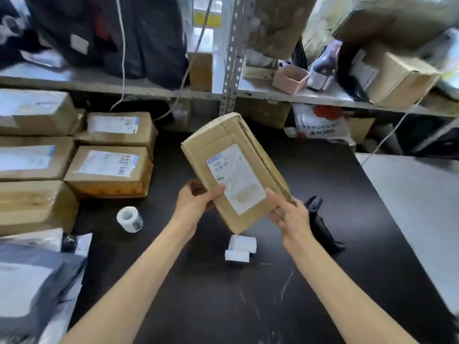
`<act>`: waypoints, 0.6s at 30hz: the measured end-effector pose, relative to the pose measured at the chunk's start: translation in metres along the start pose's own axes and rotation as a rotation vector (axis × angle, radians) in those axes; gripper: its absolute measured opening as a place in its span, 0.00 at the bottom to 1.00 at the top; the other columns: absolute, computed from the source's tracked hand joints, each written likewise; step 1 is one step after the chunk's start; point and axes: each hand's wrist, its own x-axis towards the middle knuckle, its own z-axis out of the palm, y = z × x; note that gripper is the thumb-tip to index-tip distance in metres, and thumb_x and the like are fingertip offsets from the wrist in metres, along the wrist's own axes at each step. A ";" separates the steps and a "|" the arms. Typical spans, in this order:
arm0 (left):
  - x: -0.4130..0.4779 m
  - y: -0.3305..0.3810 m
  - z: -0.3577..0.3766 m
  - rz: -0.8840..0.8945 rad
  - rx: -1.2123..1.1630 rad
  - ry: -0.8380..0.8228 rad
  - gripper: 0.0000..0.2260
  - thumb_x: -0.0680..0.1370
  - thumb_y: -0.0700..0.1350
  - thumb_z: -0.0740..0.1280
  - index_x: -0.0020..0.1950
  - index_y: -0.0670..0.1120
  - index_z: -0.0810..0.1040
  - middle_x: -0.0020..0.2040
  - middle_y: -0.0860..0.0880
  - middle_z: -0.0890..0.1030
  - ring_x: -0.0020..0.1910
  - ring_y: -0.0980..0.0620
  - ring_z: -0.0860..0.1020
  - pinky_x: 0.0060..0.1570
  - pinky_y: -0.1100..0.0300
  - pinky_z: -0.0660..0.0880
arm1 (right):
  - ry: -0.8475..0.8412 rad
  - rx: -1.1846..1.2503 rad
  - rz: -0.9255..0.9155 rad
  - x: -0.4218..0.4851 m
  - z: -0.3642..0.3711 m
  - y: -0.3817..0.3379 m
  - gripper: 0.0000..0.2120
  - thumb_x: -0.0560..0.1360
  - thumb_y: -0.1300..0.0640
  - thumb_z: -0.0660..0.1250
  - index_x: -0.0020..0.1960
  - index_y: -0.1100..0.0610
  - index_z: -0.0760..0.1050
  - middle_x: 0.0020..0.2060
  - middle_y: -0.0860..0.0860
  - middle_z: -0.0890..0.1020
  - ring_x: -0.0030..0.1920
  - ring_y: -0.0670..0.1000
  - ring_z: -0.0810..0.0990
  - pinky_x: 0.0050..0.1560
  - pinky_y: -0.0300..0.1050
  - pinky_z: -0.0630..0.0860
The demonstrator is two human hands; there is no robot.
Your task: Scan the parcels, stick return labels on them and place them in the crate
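Note:
A flat brown cardboard parcel (233, 165) with a white shipping label on its face hangs tilted above the black table (323, 170). My left hand (198, 197) grips its near left edge, thumb on the label. My right hand (285, 209) holds the near right corner with the thumb on top. A black handheld scanner (323, 224) lies on the table just right of my right hand. A roll of white labels (130, 218) stands to the left, and a small white label printer (241, 248) sits below the parcel.
Several labelled cardboard parcels (109, 170) are stacked at the left. Grey and black poly mailers (32, 276) lie at the near left. Metal shelving (231, 70) with boxes and bags runs along the back. A grey surface (422, 207) adjoins the table's right.

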 end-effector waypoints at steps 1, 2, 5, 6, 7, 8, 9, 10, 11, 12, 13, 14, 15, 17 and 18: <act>-0.003 -0.005 0.008 -0.011 0.017 -0.023 0.27 0.63 0.49 0.78 0.59 0.46 0.75 0.55 0.48 0.84 0.52 0.49 0.83 0.53 0.50 0.81 | 0.007 -0.003 -0.030 0.003 -0.018 -0.006 0.34 0.65 0.56 0.80 0.66 0.58 0.70 0.53 0.53 0.83 0.52 0.55 0.82 0.53 0.50 0.79; -0.006 -0.010 0.016 -0.018 0.030 -0.041 0.27 0.65 0.49 0.77 0.61 0.45 0.75 0.56 0.47 0.83 0.53 0.48 0.83 0.54 0.49 0.80 | -0.015 -0.045 -0.066 0.005 -0.033 -0.010 0.34 0.64 0.55 0.80 0.66 0.56 0.70 0.52 0.51 0.82 0.49 0.52 0.82 0.47 0.47 0.80; -0.015 -0.024 0.036 -0.008 0.081 -0.057 0.21 0.71 0.48 0.75 0.61 0.45 0.77 0.56 0.48 0.84 0.52 0.49 0.84 0.52 0.52 0.80 | -0.151 -0.189 -0.154 0.013 -0.070 -0.013 0.26 0.65 0.56 0.80 0.61 0.55 0.76 0.49 0.52 0.83 0.42 0.48 0.82 0.32 0.36 0.75; -0.019 -0.029 0.043 -0.009 0.090 -0.049 0.17 0.72 0.48 0.74 0.60 0.46 0.78 0.56 0.49 0.84 0.52 0.49 0.84 0.51 0.54 0.81 | -0.192 -0.222 -0.167 0.016 -0.080 -0.012 0.24 0.65 0.58 0.80 0.59 0.56 0.77 0.49 0.52 0.84 0.41 0.48 0.83 0.32 0.34 0.75; -0.024 -0.034 0.050 -0.017 0.091 -0.033 0.14 0.73 0.47 0.73 0.58 0.47 0.78 0.55 0.49 0.84 0.52 0.50 0.84 0.50 0.54 0.81 | -0.227 -0.250 -0.162 0.020 -0.089 -0.009 0.23 0.65 0.59 0.80 0.58 0.56 0.77 0.48 0.52 0.84 0.42 0.48 0.84 0.33 0.35 0.77; -0.029 -0.041 0.056 -0.023 0.096 -0.012 0.13 0.74 0.47 0.73 0.57 0.48 0.79 0.55 0.49 0.85 0.51 0.50 0.84 0.49 0.55 0.81 | -0.253 -0.272 -0.149 0.023 -0.100 -0.005 0.23 0.65 0.59 0.80 0.57 0.57 0.77 0.48 0.52 0.84 0.43 0.48 0.84 0.35 0.36 0.78; -0.033 -0.048 0.063 -0.022 0.102 0.010 0.13 0.74 0.48 0.73 0.56 0.49 0.79 0.54 0.49 0.85 0.51 0.50 0.84 0.47 0.55 0.81 | -0.276 -0.295 -0.135 0.026 -0.111 0.000 0.23 0.65 0.58 0.80 0.57 0.56 0.77 0.48 0.51 0.84 0.44 0.48 0.85 0.37 0.37 0.79; -0.039 -0.055 0.071 -0.015 0.106 0.033 0.15 0.72 0.51 0.73 0.57 0.49 0.79 0.54 0.50 0.85 0.50 0.51 0.84 0.46 0.56 0.81 | -0.303 -0.331 -0.123 0.028 -0.121 0.006 0.24 0.64 0.56 0.80 0.57 0.55 0.76 0.49 0.50 0.84 0.45 0.48 0.85 0.38 0.37 0.79; -0.044 -0.061 0.079 -0.008 0.104 0.060 0.20 0.69 0.53 0.74 0.59 0.48 0.78 0.54 0.50 0.85 0.50 0.51 0.84 0.46 0.56 0.81 | -0.329 -0.371 -0.112 0.030 -0.131 0.011 0.24 0.64 0.55 0.81 0.56 0.54 0.76 0.48 0.49 0.84 0.45 0.46 0.84 0.38 0.35 0.79; -0.048 -0.068 0.086 -0.007 0.098 0.099 0.25 0.67 0.54 0.75 0.61 0.47 0.77 0.55 0.50 0.84 0.51 0.51 0.84 0.48 0.55 0.81 | -0.348 -0.405 -0.099 0.031 -0.140 0.016 0.23 0.64 0.54 0.81 0.55 0.52 0.76 0.47 0.47 0.84 0.43 0.42 0.84 0.37 0.32 0.77; -0.051 -0.076 0.092 -0.006 0.089 0.142 0.28 0.66 0.54 0.76 0.62 0.46 0.75 0.56 0.50 0.84 0.54 0.50 0.83 0.52 0.53 0.80 | -0.362 -0.429 -0.082 0.032 -0.150 0.020 0.22 0.63 0.53 0.81 0.53 0.51 0.75 0.46 0.45 0.84 0.42 0.40 0.83 0.36 0.30 0.76; -0.055 -0.083 0.098 -0.003 0.078 0.176 0.28 0.67 0.53 0.76 0.63 0.45 0.74 0.58 0.49 0.83 0.56 0.49 0.82 0.56 0.51 0.79 | -0.373 -0.445 -0.065 0.032 -0.158 0.023 0.22 0.63 0.53 0.81 0.52 0.50 0.75 0.46 0.44 0.84 0.41 0.39 0.83 0.35 0.30 0.76; -0.058 -0.089 0.103 -0.004 0.072 0.196 0.27 0.69 0.51 0.76 0.64 0.45 0.74 0.59 0.49 0.82 0.58 0.49 0.81 0.57 0.51 0.78 | -0.381 -0.459 -0.050 0.033 -0.166 0.026 0.22 0.63 0.53 0.81 0.52 0.49 0.74 0.46 0.44 0.83 0.42 0.39 0.83 0.35 0.30 0.76; -0.065 -0.100 0.111 -0.017 0.068 0.219 0.22 0.72 0.47 0.75 0.63 0.45 0.74 0.58 0.49 0.82 0.57 0.50 0.81 0.53 0.53 0.77 | -0.398 -0.491 -0.026 0.033 -0.178 0.029 0.23 0.63 0.52 0.81 0.53 0.49 0.74 0.48 0.45 0.83 0.44 0.41 0.83 0.37 0.32 0.76; -0.068 -0.105 0.113 -0.021 0.063 0.224 0.21 0.72 0.47 0.74 0.63 0.45 0.74 0.57 0.49 0.82 0.56 0.51 0.82 0.50 0.56 0.77 | -0.409 -0.500 -0.017 0.033 -0.184 0.029 0.24 0.62 0.51 0.81 0.53 0.49 0.74 0.48 0.45 0.83 0.44 0.42 0.83 0.38 0.33 0.76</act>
